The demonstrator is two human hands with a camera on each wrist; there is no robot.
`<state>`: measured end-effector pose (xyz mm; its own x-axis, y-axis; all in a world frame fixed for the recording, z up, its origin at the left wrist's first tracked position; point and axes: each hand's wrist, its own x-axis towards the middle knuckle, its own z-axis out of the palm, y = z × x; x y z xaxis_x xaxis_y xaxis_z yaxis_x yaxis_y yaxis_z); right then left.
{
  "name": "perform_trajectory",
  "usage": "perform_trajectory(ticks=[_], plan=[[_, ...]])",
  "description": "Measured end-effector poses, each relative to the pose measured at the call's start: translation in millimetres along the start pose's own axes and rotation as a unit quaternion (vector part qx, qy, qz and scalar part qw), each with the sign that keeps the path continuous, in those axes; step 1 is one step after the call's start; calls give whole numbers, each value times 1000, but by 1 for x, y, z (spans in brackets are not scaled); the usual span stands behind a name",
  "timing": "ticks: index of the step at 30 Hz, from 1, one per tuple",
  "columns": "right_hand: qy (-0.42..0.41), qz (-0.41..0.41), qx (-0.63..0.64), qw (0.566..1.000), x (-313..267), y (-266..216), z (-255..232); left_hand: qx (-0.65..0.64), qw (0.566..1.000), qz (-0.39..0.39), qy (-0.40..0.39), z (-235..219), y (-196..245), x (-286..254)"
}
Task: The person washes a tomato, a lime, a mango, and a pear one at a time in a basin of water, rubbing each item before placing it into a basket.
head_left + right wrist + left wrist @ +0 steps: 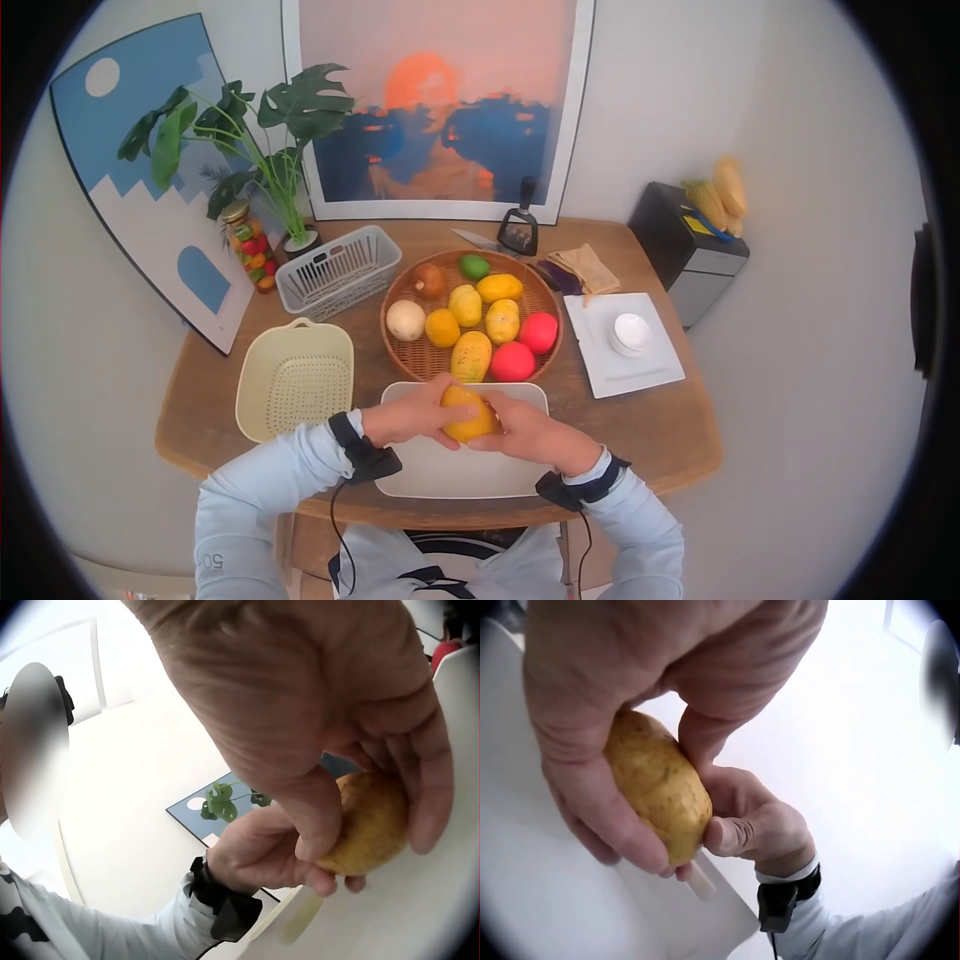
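Observation:
Both hands hold a yellow-brown potato (466, 414) over a white tray (455, 475) at the table's front. My left hand (408, 413) grips one side, its fingers curved along the skin in the left wrist view. From the other side my right hand (538, 432) grips it between thumb and fingers, as the right wrist view shows. The potato (660, 787) has a lumpy skin with small dark specks. Just behind the tray stands a round wicker basket (391, 352) holding several yellow, red, green and brown fruits or vegetables.
A cream colander (295, 390) sits left of the tray, with a grey plastic basket (340, 275) behind it. To the right is a white board (640, 370) bearing small white bowls (631, 334). A knife (475, 239), a black grater (518, 232) and a folded cloth (585, 268) lie behind.

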<state>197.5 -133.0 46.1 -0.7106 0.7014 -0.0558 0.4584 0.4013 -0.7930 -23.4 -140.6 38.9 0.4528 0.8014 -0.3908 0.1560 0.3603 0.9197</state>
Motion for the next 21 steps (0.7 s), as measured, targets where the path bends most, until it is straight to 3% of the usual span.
perform_trajectory(ticks=[2,4,5,7,10,13,16,19,21], plan=[[-46,41,-42,997,-2,10,-5,73,996,-44,-37,3,-5,10],[-13,46,-74,996,1,34,2,209,972,-90,-55,2,-6,16],[2,49,-89,995,1,41,5,323,943,-35,-73,1,-10,21],[-8,40,-142,989,2,35,3,531,838,77,-104,0,-14,27],[-94,36,-178,979,11,17,0,506,845,102,-142,4,-11,27],[-190,52,-175,965,20,14,7,566,808,33,-159,11,-16,34],[-229,46,-187,954,27,26,18,508,842,-110,-145,22,11,28],[-204,61,-209,955,25,14,14,471,870,-101,-109,18,6,32],[-194,74,-218,954,24,9,11,461,875,-19,-151,10,8,25]])
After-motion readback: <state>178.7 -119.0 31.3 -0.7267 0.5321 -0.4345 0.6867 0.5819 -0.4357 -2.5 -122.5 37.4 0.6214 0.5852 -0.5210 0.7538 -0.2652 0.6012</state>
